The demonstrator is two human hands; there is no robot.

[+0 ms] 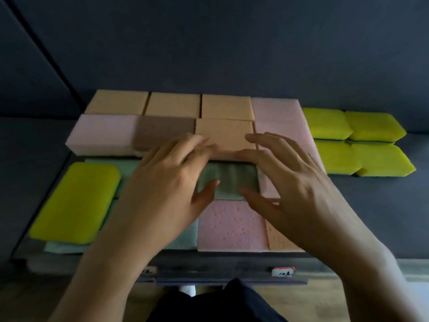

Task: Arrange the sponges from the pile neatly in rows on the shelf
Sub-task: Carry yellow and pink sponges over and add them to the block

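Sponges lie in rows on a dark shelf (376, 205). Three orange sponges (174, 104) line the back, with pink sponges (102, 132) and a brown one (162, 132) in front of them. My left hand (169, 182) and my right hand (285, 175) hover with spread, relaxed fingers over a grey-green sponge (228, 180) in the middle; the fingertips reach an orange sponge (224, 135) behind it. A pink sponge (229, 225) sits nearest me. A yellow-green sponge (76, 201) lies at the left on pale green ones.
Several yellow-green sponges (357, 140) are grouped in a block at the right of the shelf. The shelf's front edge carries a small price tag (283, 271). A dark back wall rises behind the rows. Bare shelf shows at far right and far left.
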